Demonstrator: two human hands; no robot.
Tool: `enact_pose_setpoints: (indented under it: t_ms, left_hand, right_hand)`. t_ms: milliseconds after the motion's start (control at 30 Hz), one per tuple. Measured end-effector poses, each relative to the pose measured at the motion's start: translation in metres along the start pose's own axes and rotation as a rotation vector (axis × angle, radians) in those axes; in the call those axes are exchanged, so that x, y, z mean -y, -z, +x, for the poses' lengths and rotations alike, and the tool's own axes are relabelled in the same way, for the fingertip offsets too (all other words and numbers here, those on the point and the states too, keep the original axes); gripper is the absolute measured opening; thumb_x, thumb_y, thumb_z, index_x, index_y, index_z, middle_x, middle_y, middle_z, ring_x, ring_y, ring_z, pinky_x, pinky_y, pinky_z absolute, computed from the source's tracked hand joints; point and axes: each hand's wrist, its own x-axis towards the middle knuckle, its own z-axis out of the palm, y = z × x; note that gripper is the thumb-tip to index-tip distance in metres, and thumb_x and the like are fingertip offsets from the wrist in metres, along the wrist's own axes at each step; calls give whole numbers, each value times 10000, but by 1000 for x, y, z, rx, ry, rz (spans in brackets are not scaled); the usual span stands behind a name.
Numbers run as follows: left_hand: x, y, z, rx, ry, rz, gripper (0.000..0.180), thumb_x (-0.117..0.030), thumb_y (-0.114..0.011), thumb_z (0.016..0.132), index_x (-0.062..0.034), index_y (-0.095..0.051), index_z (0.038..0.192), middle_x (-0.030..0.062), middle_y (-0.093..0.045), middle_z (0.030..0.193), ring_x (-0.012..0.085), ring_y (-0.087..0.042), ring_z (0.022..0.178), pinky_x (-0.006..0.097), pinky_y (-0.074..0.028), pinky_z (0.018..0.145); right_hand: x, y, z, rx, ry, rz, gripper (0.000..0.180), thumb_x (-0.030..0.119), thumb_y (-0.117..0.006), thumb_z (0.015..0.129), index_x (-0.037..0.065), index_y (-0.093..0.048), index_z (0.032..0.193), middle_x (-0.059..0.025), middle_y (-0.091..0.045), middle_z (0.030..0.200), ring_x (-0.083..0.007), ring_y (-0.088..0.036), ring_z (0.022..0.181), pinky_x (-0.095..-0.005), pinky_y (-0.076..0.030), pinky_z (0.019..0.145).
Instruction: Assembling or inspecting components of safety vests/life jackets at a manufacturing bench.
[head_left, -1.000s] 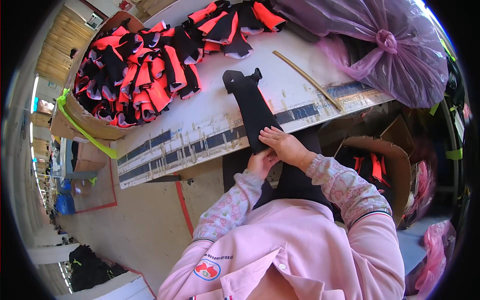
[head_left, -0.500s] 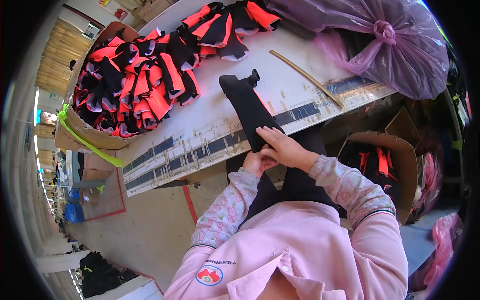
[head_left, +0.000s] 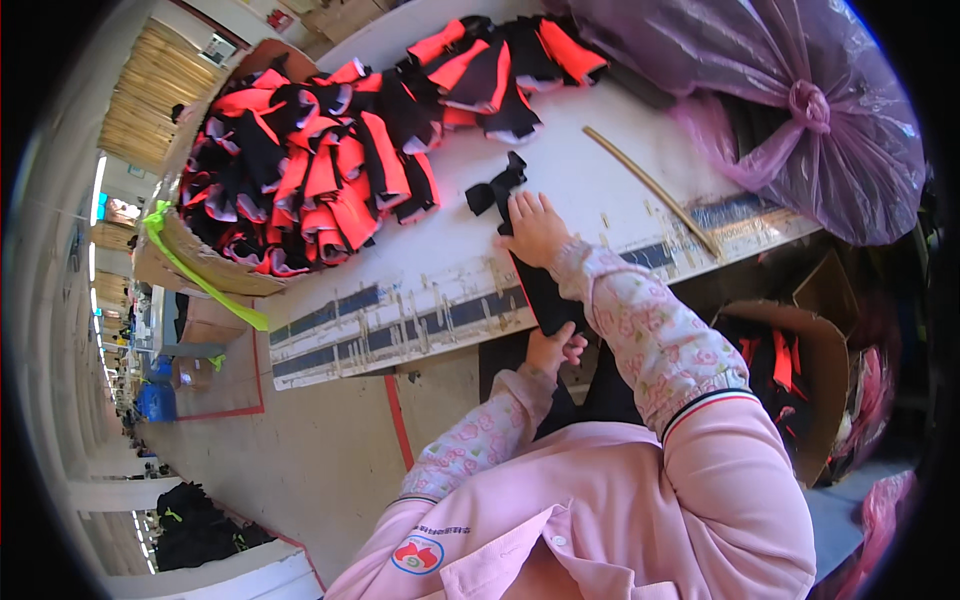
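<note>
A long black fabric piece [head_left: 546,298] with a thin coral edge lies over the table's front edge, its near end hanging toward my lap. My left hand [head_left: 553,348] pinches that near end, thumb on top and fingers curled beneath. Flat across the upper part of the piece rests my right hand [head_left: 538,232], fingers stretched out and pointing away from me. Past those fingertips, a black strap end [head_left: 497,188] sticks out, bent and bunched on the white table [head_left: 590,190]. What lies under my right palm is hidden.
A heap of black and coral fabric pieces [head_left: 330,185] fills a cardboard box [head_left: 165,255] at left and spreads along the table's back. A thin wooden strip [head_left: 650,190] lies right. Beyond it sits a knotted purple plastic bag [head_left: 840,130]. Another cardboard box [head_left: 820,350] stands below, right.
My right hand has slid away from me along the piece, leaving my left hand at its near end. The strap end now lies bunched and turned. The whole view has shifted slightly.
</note>
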Motion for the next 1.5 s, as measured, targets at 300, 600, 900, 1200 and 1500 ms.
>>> enact_pose_setpoints:
  t_ms: [300, 600, 900, 1200, 1500]
  left_hand:
    - [14, 15, 4, 119, -3, -250, 172, -227, -583, 849, -61, -615, 820, 74, -602, 670, 174, -524, 472, 316, -482, 541]
    - [-27, -24, -39, 210, 96, -256, 212, -267, -561, 879, -67, -622, 844, 24, -572, 629, 124, -518, 479, 284, -455, 530]
    - [-105, -20, -49, 406, -218, -667, 543, -520, -423, 900, -80, -486, 1212, 109, -579, 1102, 209, -567, 1007, 397, -438, 888]
    - [-120, -58, -51, 221, -497, -550, 272, -237, -604, 875, -17, -563, 1029, 35, -610, 939, 119, -594, 853, 287, -486, 765]
    - [-139, -41, -52, 177, -518, -589, 260, -211, -612, 864, -50, -549, 1059, 45, -606, 985, 164, -602, 908, 340, -495, 816]
  right_hand:
    - [11, 46, -151, -20, 300, -30, 672, 386, -535, 818, -46, -377, 1309, -192, -337, 1395, -306, -275, 1323, -460, -189, 1081]
    - [-10, 59, -193, -376, 159, 129, 189, 124, -581, 694, 80, -602, 877, -38, -513, 753, -207, -538, 760, -364, -389, 784]
    - [-15, 104, -210, -294, -502, 2080, 394, -3, -556, 802, 6, -500, 1192, -56, -585, 1143, -165, -546, 1079, -302, -402, 955]
    - [-12, 52, -251, 88, -724, 2061, 249, 194, -569, 880, 65, -528, 1089, -41, -619, 941, -162, -611, 784, -312, -500, 673]
    - [-162, 90, -165, -244, -323, -214, 190, 134, -578, 814, 6, -570, 954, -157, -563, 927, -361, -537, 890, -431, -447, 727]
